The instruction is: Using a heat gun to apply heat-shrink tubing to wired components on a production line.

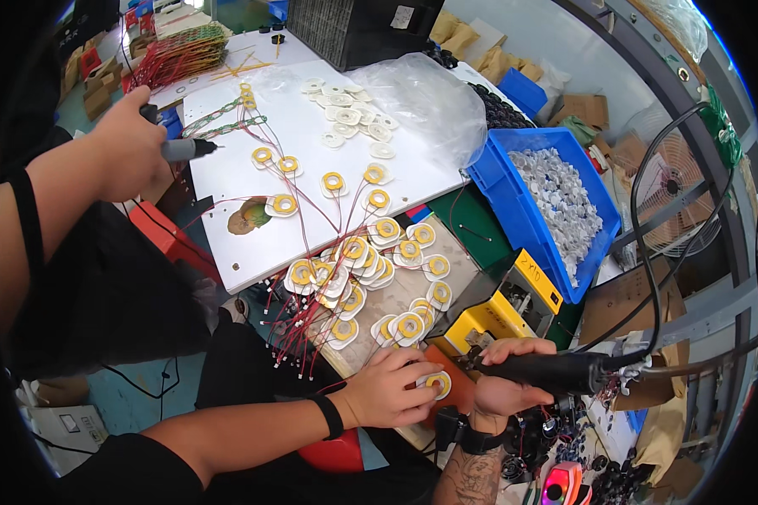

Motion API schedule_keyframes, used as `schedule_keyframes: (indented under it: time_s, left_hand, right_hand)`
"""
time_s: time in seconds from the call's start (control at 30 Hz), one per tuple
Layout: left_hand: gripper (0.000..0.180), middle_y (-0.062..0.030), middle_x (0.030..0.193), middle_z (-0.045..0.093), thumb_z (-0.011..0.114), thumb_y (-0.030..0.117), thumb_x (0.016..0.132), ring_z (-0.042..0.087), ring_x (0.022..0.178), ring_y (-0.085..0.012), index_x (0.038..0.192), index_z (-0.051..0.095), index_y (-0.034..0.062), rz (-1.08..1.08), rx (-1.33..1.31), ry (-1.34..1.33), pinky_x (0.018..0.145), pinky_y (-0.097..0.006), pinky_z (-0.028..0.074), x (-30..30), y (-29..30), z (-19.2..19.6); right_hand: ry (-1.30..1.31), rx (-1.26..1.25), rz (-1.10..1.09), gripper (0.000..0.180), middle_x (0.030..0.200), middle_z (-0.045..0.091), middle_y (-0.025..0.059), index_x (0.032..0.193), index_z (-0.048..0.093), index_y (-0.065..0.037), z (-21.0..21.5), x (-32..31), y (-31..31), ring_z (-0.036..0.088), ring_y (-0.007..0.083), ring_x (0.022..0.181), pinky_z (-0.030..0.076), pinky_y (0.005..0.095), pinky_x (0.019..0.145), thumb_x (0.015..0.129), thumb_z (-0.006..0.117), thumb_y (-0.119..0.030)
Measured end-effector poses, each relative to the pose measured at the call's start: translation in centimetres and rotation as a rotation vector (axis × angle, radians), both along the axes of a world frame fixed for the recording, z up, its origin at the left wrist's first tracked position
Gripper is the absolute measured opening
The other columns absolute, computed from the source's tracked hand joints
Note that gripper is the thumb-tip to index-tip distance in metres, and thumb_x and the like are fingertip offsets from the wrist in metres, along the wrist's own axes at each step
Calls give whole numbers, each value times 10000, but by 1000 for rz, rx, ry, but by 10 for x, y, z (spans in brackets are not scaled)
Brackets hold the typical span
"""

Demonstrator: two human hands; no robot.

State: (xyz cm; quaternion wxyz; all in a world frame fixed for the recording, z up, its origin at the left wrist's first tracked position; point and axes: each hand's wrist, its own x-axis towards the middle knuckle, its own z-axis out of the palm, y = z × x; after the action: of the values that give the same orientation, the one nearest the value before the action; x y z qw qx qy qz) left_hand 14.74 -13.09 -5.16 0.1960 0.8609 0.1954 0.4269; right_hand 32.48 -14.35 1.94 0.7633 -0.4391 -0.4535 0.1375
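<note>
My left hand has its fingertips on the edge of a white disc with a yellow ring coil, at the near edge of the work board. My right hand, with a black strap at the wrist, is wrapped around a black handheld tool with a thick cable. The tool's tip lies close to a yellow machine and is hard to make out. Several more coil discs are heaped just beyond my left hand, with thin red wires trailing off to the left.
A co-worker's hand holds a grey and black pen-like tool at the left. Plain white discs and a plastic bag lie on the white board. A blue bin of small clear parts stands at the right.
</note>
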Motion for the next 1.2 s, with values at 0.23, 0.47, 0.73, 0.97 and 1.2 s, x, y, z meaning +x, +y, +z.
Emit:
schedule_keyframes:
  time_s: [0.23,0.47,0.73,0.97,1.2]
  left_hand:
    - [274,13,1296,687,808,270,806,609,1145,-256,1072,762,224,10,12,-24,893,-427,472,-6,1,-3]
    - [358,-19,1279,701,850,254,770,616,1169,-301,1114,763,210,-5,19,27,925,-461,476,5,-2,-1]
    - [276,-30,1282,705,814,235,823,603,1154,-325,1090,779,176,-47,66,54,957,-473,452,2,-1,3]
    - [272,-83,1187,685,752,151,702,591,1119,-376,971,723,118,-50,116,69,949,-514,458,8,3,-17]
    - [319,-81,1116,679,775,117,735,587,1084,-368,1053,767,138,-30,125,41,941,-481,477,8,-6,9]
  right_hand:
    - [281,-20,280,951,728,579,115,1145,451,-69,53,-14,-44,571,235,582,496,371,554,801,551,-950]
    - [39,-317,3,635,671,542,51,1159,447,-51,47,-38,-129,565,183,533,511,308,529,961,734,-583]
    - [-27,-646,41,500,944,755,45,1304,617,-6,14,-62,-117,690,89,797,544,276,698,885,848,-152]
    - [-231,-641,-45,540,1003,737,109,1264,588,-5,34,-63,-125,740,229,907,582,356,807,862,870,-231]
    - [-623,-454,-787,190,938,730,127,995,743,-34,2,10,-234,702,314,858,560,394,788,866,826,-147]
